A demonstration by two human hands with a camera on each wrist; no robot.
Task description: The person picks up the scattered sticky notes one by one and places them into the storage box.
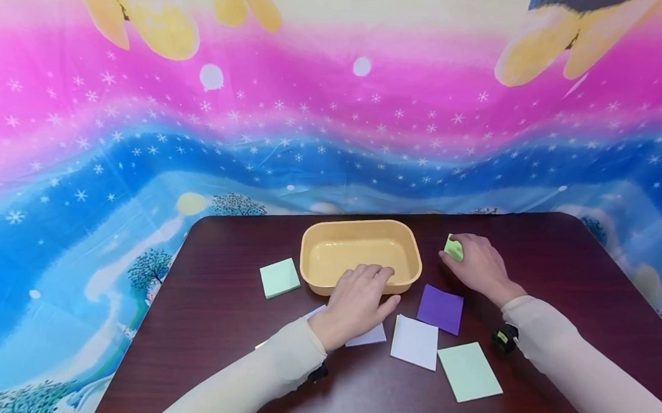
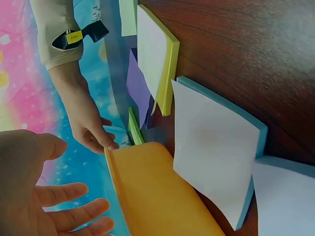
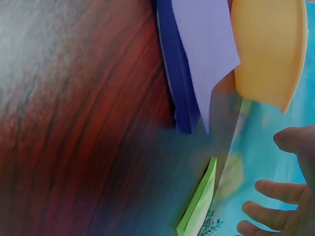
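My right hand (image 1: 478,267), fingers loose and grasping nothing, hovers just by the bright green pad (image 1: 453,249), which lies on the counter (image 1: 563,268) right of the yellow tub (image 1: 357,251). My left hand (image 1: 355,304), also released, spreads over the tub's near edge; the purple pad (image 1: 440,309) sits nearby.

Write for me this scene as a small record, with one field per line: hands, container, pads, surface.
Left hand: fingers apart, over the tub's near side
Right hand: at the bright green pad; the right wrist view shows a gap between them
Container: yellow tub
Pad left of tub: light green pad
Pads near tub's right front: purple pad, white-topped pad
Surface: dark table
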